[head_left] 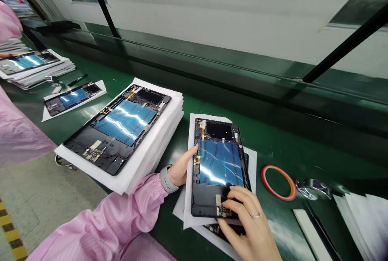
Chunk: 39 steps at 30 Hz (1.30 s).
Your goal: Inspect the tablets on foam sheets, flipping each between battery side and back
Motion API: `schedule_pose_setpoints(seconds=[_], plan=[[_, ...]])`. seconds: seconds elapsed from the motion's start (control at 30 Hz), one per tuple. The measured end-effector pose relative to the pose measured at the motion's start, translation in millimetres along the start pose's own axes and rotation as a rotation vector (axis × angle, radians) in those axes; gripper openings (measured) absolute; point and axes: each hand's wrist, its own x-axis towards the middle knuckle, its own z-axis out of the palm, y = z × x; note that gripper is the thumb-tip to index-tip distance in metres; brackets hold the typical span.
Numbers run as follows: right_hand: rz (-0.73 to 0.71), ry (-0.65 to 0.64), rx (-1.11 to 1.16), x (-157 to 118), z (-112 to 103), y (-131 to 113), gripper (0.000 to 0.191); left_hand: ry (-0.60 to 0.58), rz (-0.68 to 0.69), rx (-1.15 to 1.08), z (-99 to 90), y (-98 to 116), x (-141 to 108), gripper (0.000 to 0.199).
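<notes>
My hands hold a black tablet chassis (218, 168) with a blue film-covered battery area and exposed orange flex cables. My left hand (182, 167) grips its left edge, with a grey band on that wrist. My right hand (247, 220) presses its fingers on the chassis's lower black section and holds it there. A white foam sheet (190, 180) lies under the chassis. Below that sheet, a second dark chassis (224, 228) is partly hidden. To the left, a third open chassis (121, 125) rests on a tall stack of white foam sheets (145, 151).
A green bench mat (281, 139) runs along a glass-fronted panel. On it are a red-orange tape roll (279, 183), crumpled clear film (313, 188), white sheets (357, 222) and a black pen (77, 79). Farther left lie more chassis (71, 99); pink sleeves (18, 131) intrude there.
</notes>
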Motion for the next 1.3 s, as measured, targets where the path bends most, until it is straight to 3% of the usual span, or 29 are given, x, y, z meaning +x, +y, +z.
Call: schedule_pose_setpoints(seconds=[0.07,0.13,0.27,0.37,0.43,0.6,0.73,0.83,1.0,1.3], plan=[[0.035,0.072,0.044,-2.1,-4.5,1.8,0.019,0.022,-0.009,-0.011,-1.8,0.0,-0.2,0.043],[0.164,0.223,0.064,-4.6,-8.6,5.8,0.017,0.044,-0.032,-0.026,-3.3,0.4,-0.9,0.041],[0.736,0.545,0.293,-4.4,-11.2,17.9,0.025,-0.015,-0.097,-0.047,-2.8,1.6,-3.1,0.045],[1.114,0.592,0.706,0.7,-8.6,24.7,0.048,-0.06,-0.141,-0.025,-0.9,1.6,-4.9,0.051],[1.245,0.553,0.915,3.4,-7.3,26.2,0.055,-0.067,-0.166,-0.001,0.0,1.0,-5.8,0.054],[1.269,0.415,1.112,4.0,-14.3,22.0,0.045,-0.108,-0.192,0.116,2.4,-1.6,-5.8,0.054],[1.325,0.493,0.966,9.3,-25.2,16.7,0.049,-0.103,-0.114,0.24,3.6,-3.6,-4.7,0.046],[1.332,0.558,0.891,14.1,-29.8,14.5,0.051,-0.062,0.026,0.391,2.6,-3.1,-3.6,0.032],[1.297,0.58,0.789,11.5,-29.2,16.5,0.046,-0.024,0.107,0.58,2.7,-0.2,-1.3,0.045],[1.262,0.558,0.791,7.0,-27.6,17.9,0.047,-0.17,0.194,0.727,2.0,-2.4,-2.7,0.06]])
